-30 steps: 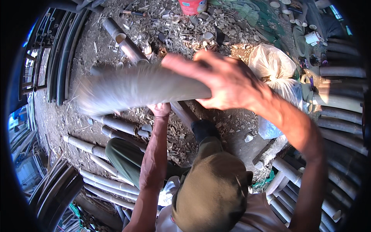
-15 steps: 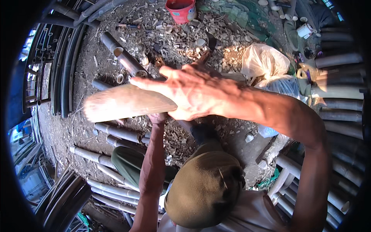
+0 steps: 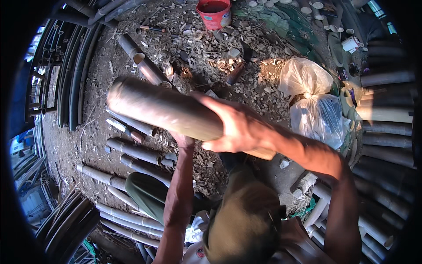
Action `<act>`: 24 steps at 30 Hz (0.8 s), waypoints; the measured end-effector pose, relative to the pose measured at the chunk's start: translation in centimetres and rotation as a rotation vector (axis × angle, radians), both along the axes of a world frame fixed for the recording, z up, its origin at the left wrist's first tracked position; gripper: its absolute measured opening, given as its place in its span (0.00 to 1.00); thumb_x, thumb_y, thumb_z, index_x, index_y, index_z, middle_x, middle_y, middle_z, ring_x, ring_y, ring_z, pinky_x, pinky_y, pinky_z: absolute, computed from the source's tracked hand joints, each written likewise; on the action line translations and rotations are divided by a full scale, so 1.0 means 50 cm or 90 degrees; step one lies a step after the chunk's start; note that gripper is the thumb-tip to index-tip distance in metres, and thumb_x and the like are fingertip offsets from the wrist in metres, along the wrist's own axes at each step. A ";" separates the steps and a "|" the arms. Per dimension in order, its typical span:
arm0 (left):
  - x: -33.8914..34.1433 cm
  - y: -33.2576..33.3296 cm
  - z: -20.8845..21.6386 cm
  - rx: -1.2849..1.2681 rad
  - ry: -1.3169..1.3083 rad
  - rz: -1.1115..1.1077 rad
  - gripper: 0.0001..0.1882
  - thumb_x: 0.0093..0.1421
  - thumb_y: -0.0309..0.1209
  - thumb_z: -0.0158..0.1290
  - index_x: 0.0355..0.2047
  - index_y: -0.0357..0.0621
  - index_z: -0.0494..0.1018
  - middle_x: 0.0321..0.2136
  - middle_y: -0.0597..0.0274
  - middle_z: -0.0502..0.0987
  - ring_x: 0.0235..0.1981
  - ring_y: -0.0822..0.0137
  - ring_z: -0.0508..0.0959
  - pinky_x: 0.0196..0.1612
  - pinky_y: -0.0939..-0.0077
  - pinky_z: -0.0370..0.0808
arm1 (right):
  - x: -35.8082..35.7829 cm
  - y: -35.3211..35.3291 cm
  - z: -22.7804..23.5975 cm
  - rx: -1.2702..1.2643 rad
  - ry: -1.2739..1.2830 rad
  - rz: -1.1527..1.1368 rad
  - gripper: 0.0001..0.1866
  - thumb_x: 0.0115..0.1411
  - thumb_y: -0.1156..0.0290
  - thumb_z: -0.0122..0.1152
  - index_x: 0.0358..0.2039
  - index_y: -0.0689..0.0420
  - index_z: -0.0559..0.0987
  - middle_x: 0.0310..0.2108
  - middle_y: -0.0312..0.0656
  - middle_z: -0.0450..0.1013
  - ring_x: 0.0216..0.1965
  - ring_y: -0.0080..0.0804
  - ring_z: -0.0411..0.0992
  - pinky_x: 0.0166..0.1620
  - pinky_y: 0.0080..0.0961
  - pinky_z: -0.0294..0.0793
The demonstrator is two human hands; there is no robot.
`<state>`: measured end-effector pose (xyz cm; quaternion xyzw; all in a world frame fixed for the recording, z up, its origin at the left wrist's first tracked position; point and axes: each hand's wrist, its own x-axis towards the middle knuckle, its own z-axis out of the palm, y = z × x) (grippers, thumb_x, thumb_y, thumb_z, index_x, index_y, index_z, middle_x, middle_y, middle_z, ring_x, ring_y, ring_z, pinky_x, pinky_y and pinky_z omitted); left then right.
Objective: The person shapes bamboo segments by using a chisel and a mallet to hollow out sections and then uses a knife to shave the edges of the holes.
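A thick length of bamboo (image 3: 162,108), blurred by motion, slants across the middle above the littered ground. My right hand (image 3: 239,125) grips its right end, thumb on the near side and fingers over the far side. Under its near edge my left hand (image 3: 182,139) is against it, closed at the underside with most fingers hidden. A pale wooden piece (image 3: 262,152) shows below my right hand; what it belongs to is hidden. Left of my left hand, a tool with a pale blade and brown handle (image 3: 127,130) lies on the ground beside short bamboo sections (image 3: 134,149).
Bamboo poles stand at the left (image 3: 72,83) and lie stacked at the right (image 3: 387,114). A red bucket (image 3: 215,20) is at the far side. Wood chips (image 3: 211,57) litter the ground. Tied plastic bags (image 3: 314,112) sit right of my hands. My olive-covered knee (image 3: 244,211) is near.
The bamboo has swung so its rounded outer side shows. My right hand has moved right and nearer, now gripping the end. The bladed tool on the ground is more exposed.
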<state>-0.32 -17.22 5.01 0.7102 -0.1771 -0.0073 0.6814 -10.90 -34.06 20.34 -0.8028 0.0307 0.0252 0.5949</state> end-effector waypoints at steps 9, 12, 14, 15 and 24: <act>0.013 -0.010 0.032 -0.006 0.096 -0.009 0.15 0.58 0.28 0.54 0.16 0.42 0.64 0.15 0.72 0.63 0.18 0.79 0.60 0.21 0.81 0.54 | -0.317 -0.055 -0.182 -0.067 0.331 -0.291 0.56 0.44 0.58 0.72 0.67 0.60 0.49 0.62 0.61 0.58 0.62 0.48 0.61 0.62 0.36 0.62; -0.001 0.020 0.024 -0.078 0.228 0.012 0.12 0.56 0.27 0.55 0.17 0.43 0.67 0.15 0.73 0.64 0.17 0.79 0.60 0.21 0.81 0.56 | -0.410 -0.003 -0.241 -0.202 0.472 -0.263 0.57 0.44 0.60 0.72 0.69 0.52 0.47 0.58 0.60 0.62 0.57 0.54 0.66 0.58 0.39 0.67; 0.042 -0.020 0.063 -0.068 0.297 0.062 0.12 0.56 0.27 0.54 0.17 0.45 0.67 0.12 0.74 0.61 0.15 0.79 0.58 0.20 0.82 0.56 | -0.434 0.028 -0.256 -0.223 0.492 -0.268 0.57 0.42 0.60 0.72 0.68 0.49 0.47 0.54 0.59 0.65 0.52 0.58 0.69 0.53 0.44 0.71; 0.028 -0.054 0.079 0.066 0.210 0.029 0.13 0.57 0.26 0.53 0.16 0.45 0.65 0.12 0.75 0.61 0.16 0.79 0.58 0.21 0.81 0.56 | -0.461 0.045 -0.271 -0.226 0.498 -0.284 0.57 0.42 0.60 0.72 0.68 0.49 0.47 0.53 0.59 0.65 0.51 0.59 0.69 0.52 0.45 0.71; -0.011 -0.100 0.220 0.105 -0.148 -0.081 0.15 0.59 0.31 0.54 0.16 0.44 0.66 0.13 0.70 0.65 0.14 0.77 0.60 0.19 0.81 0.56 | -0.547 0.093 -0.349 -0.293 0.384 -0.304 0.56 0.41 0.59 0.73 0.67 0.52 0.50 0.53 0.58 0.64 0.54 0.57 0.66 0.52 0.44 0.70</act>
